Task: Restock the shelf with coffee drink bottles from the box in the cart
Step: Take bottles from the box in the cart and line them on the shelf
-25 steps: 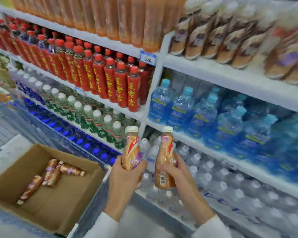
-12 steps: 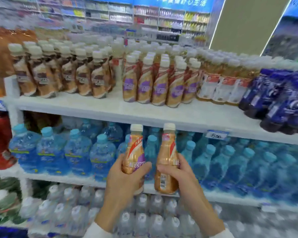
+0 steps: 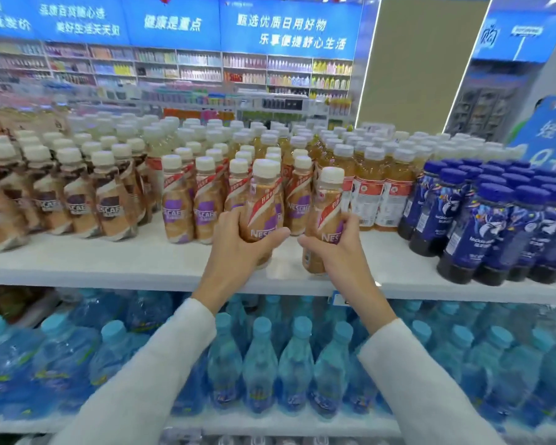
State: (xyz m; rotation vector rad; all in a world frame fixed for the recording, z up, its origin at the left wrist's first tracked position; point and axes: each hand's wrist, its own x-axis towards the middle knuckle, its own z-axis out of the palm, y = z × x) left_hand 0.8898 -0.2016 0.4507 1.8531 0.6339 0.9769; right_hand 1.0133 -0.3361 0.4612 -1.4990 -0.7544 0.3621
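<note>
Gripping one coffee bottle apiece, the left hand [image 3: 238,245] wraps the left bottle [image 3: 264,200] and the right hand [image 3: 334,252] the right bottle [image 3: 326,213], both upright at the shelf [image 3: 109,264] front edge, just before the stocked row [image 3: 190,203].

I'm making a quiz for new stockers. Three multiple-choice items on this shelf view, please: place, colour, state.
1. Where are the left coffee bottle and right coffee bottle? A in a box; B at the front of the white shelf, before the purple-label coffee bottles; C on the floor.
2. Colour of their caps? A blue; B red; C cream-white.
3. The left hand and right hand? A each grips one bottle; B both empty; C one holds both.
B: both are before that row. C: both caps are pale. A: fingers wrap one each.
</note>
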